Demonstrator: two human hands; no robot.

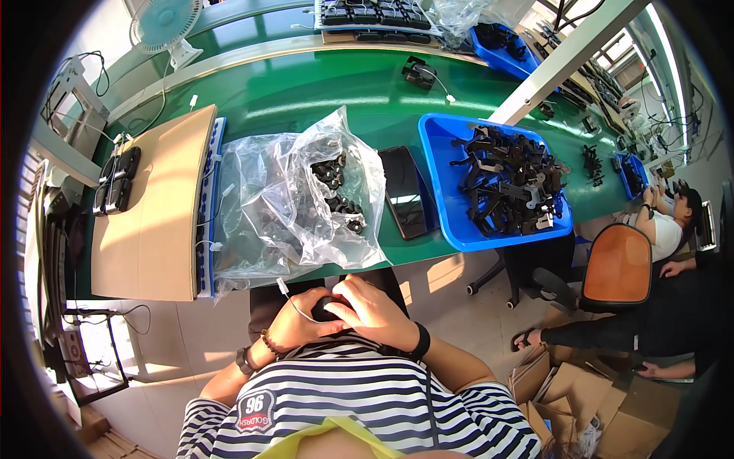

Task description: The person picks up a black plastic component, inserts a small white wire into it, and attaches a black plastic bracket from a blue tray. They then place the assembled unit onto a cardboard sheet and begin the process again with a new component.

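Close to my body, just off the table's near edge, both hands are closed round a small black part (323,308). A thin white cable with a white connector (283,286) comes out of it. My left hand (297,320) wraps it from the left, and my right hand (376,312) presses on it with the thumb from the right. The fingers cover most of the part, so its full shape is hidden. Beyond my hands, a clear plastic bag (267,199) holds several small black pieces (336,183). A dark phone (404,195) lies beside the bag.
On the green table (306,80), a blue tray (430,153) is heaped with black brackets (512,180). Cardboard (153,222) bearing black units (118,180) lies at left. A fan (164,27) stands far left. Two people, an orange chair (616,264) and cardboard boxes (573,390) are at right.
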